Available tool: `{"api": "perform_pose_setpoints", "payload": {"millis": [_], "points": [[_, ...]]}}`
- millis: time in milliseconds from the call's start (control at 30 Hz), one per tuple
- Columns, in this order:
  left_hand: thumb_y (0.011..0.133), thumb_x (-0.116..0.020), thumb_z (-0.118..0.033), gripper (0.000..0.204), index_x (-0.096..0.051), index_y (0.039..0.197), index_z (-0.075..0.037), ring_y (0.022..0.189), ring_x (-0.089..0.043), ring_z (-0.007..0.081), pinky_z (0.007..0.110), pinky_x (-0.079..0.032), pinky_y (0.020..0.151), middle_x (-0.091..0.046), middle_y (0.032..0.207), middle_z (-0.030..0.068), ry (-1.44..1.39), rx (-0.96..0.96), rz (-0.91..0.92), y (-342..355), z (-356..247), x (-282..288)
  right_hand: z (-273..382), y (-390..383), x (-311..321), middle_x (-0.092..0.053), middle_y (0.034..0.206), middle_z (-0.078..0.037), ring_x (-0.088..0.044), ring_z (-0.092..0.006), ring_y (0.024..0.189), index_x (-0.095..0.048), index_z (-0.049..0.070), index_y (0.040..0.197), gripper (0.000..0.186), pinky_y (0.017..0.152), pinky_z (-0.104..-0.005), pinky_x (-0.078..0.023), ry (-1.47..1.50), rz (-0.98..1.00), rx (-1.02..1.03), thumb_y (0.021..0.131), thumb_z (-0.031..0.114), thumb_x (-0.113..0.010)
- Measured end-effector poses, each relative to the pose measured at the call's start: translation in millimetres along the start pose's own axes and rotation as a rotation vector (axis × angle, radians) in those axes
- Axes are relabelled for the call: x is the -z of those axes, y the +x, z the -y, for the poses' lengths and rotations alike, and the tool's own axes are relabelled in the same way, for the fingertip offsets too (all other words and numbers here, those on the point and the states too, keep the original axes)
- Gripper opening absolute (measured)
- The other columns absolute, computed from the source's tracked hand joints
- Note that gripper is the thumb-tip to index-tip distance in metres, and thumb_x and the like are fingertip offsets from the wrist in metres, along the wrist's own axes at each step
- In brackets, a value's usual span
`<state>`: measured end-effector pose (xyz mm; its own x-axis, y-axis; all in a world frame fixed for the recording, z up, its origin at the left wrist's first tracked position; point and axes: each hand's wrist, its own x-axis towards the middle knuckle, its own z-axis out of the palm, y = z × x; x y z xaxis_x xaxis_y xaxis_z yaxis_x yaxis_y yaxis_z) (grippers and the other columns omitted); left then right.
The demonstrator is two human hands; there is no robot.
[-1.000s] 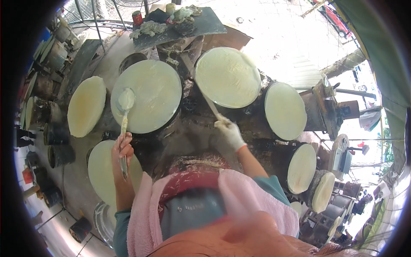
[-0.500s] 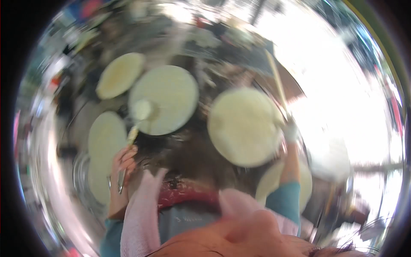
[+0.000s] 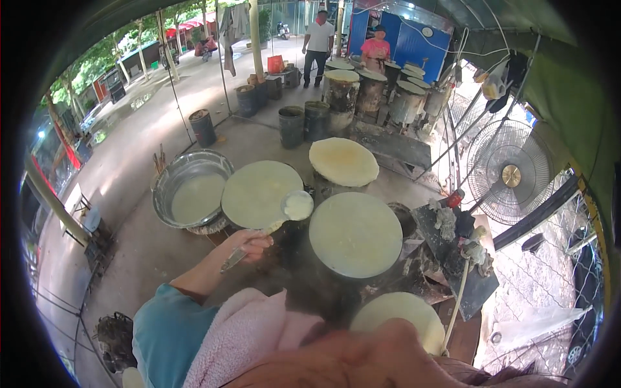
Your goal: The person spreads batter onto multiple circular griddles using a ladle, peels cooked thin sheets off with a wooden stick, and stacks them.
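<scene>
My left hand grips the handle of a metal ladle whose bowl is full of pale batter. The bowl hangs between two round griddles, a left one and a nearer one, both covered with thin pale pancakes. A wide metal basin of batter sits just left of the hand. My right hand is out of the picture. A pink towel lies over my shoulder, above a teal sleeve.
Two more pancake-covered griddles stand farther back and at the lower right. A white-handled stick leans on a dark board at right. A standing fan, dark barrels and two people are behind.
The view has swung sharply, so different griddles and the basin now show. My left hand still holds the ladle. My right gloved hand with its stick has gone out of view.
</scene>
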<state>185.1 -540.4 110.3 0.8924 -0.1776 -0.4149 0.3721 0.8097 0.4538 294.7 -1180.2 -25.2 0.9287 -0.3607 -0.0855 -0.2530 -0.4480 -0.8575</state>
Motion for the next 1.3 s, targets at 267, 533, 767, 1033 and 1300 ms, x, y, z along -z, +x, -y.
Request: {"api": "perform_pose_setpoints", "payload": {"millis": [267, 533, 767, 1033, 1300], "points": [[0.096, -0.046, -0.024, 0.027, -0.049, 0.102, 0.002, 0.040, -0.031, 0.0018, 0.020, -0.026, 0.040, -0.033, 0.060, -0.0078, 0.107, -0.063, 0.004, -16, -58, 71, 131, -88, -41, -0.067, 0.089, -0.019, -0.065, -0.0349, 0.079, -0.059, 0.005, 0.110, 0.047, 0.067, -0.0412, -0.050, -0.547, -0.181, 0.105, 0.063, 0.011, -0.060], [0.095, -0.045, -0.026, 0.026, -0.050, 0.101, 0.000, 0.039, -0.031, 0.0031, 0.022, -0.028, 0.038, -0.035, 0.057, -0.0080, 0.149, -0.074, 0.092, -33, -131, 167, 269, -189, -106, -0.065, 0.088, -0.019, -0.063, -0.0369, 0.077, -0.058, 0.008, 0.111, 0.037, 0.065, -0.0434, -0.049, -0.814, -0.276, 0.356, 0.074, 0.013, -0.056], [0.095, -0.046, -0.027, 0.025, -0.044, 0.081, -0.007, 0.039, -0.033, 0.0083, 0.024, -0.028, 0.037, -0.037, 0.055, -0.0013, 0.249, -0.141, 0.052, -55, -180, 252, 381, -226, -158, -0.060, 0.064, -0.014, -0.060, -0.0336, 0.062, -0.062, 0.008, 0.093, 0.026, 0.055, -0.0396, -0.046, -0.823, -0.173, 0.554, 0.067, 0.009, -0.063], [0.096, -0.044, -0.027, 0.030, -0.051, 0.094, 0.001, 0.035, -0.029, 0.0064, 0.023, -0.022, 0.037, -0.035, 0.057, -0.0041, 0.185, -0.286, -0.114, -76, -185, 287, 492, -139, -209, -0.064, 0.068, -0.013, -0.061, -0.0191, 0.060, -0.067, 0.000, 0.087, 0.035, 0.058, -0.0320, -0.048, -0.758, 0.286, 0.483, 0.053, 0.007, -0.067], [0.096, -0.044, -0.025, 0.028, -0.051, 0.098, 0.001, 0.036, -0.029, 0.0044, 0.022, -0.023, 0.035, -0.034, 0.058, -0.0040, 0.026, -0.422, -0.263, -99, -176, 278, 512, 102, -363, -0.064, 0.081, -0.005, -0.056, -0.0132, 0.071, -0.065, -0.001, 0.092, 0.029, 0.066, -0.0301, -0.047, -0.786, 0.580, 0.482, 0.075, 0.022, -0.064]]}}
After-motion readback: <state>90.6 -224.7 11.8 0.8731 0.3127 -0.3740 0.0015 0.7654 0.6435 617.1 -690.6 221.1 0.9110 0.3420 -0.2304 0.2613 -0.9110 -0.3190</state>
